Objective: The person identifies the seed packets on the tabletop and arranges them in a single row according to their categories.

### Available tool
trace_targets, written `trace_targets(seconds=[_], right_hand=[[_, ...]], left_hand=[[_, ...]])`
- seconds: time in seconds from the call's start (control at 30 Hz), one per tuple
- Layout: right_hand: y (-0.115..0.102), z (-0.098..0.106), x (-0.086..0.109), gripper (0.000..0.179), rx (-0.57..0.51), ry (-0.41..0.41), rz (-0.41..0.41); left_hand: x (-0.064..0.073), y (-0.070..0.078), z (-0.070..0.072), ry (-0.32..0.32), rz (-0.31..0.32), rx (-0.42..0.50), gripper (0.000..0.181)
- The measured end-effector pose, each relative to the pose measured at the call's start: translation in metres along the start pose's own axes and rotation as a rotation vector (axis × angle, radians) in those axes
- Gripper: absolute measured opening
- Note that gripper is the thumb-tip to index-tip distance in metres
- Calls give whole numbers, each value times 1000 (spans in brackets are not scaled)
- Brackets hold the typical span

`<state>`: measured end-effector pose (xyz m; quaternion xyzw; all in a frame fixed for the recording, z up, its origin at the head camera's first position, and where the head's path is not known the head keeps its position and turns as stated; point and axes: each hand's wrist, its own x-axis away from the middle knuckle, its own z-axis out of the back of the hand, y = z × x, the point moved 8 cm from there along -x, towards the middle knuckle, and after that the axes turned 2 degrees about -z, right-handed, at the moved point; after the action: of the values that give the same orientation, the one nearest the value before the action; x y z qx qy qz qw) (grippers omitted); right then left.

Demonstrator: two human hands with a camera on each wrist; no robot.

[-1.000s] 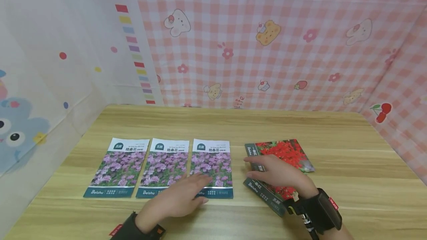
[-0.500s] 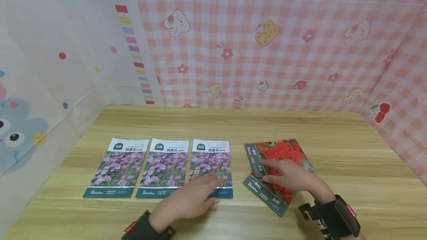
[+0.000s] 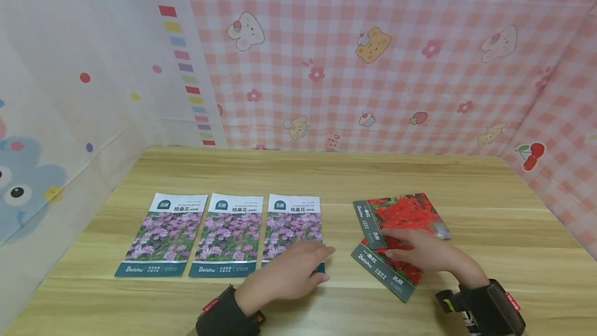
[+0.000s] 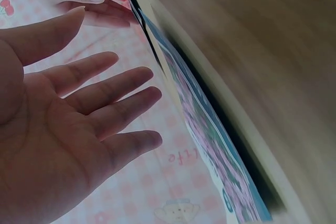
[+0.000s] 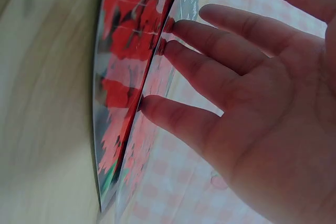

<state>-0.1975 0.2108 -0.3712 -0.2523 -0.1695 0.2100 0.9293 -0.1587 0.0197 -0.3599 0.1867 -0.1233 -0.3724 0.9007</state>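
Observation:
Three seed packets with purple flowers lie side by side: a left packet [image 3: 160, 235], a middle packet [image 3: 228, 235] and a right packet [image 3: 291, 224]. My left hand [image 3: 284, 272] is over the lower part of the right one; its fingers are spread and hold nothing in the left wrist view. Further right, an upper red-flowered seed packet [image 3: 410, 211] overlaps a lower red-flowered packet [image 3: 384, 273], both tilted. My right hand [image 3: 426, 251] lies over this pair. In the right wrist view its nearly straight fingertips [image 5: 149, 102] touch a red packet's surface.
Everything lies on a wood-grain table [image 3: 326, 175]. A pink checked cloth [image 3: 401, 82] rises behind it and continues along the right side. A pale cloth with coloured dots [image 3: 93, 113] hangs on the left. Black straps with cameras sit on both wrists.
The two red-flowered packets have slid a little to the right, with my right hand moving the same way. My left hand has also shifted right, while the purple-flowered packets have stayed in place.

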Motion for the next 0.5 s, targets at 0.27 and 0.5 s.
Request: trace_targets(seconds=[0.27, 0.5], right_hand=[[23, 13, 16, 51, -12, 50, 0], [42, 20, 29, 48, -5, 104, -5]], left_hand=[[-11, 14, -4, 10, -62, -77, 47], [-20, 25, -9, -1, -103, -79, 45]])
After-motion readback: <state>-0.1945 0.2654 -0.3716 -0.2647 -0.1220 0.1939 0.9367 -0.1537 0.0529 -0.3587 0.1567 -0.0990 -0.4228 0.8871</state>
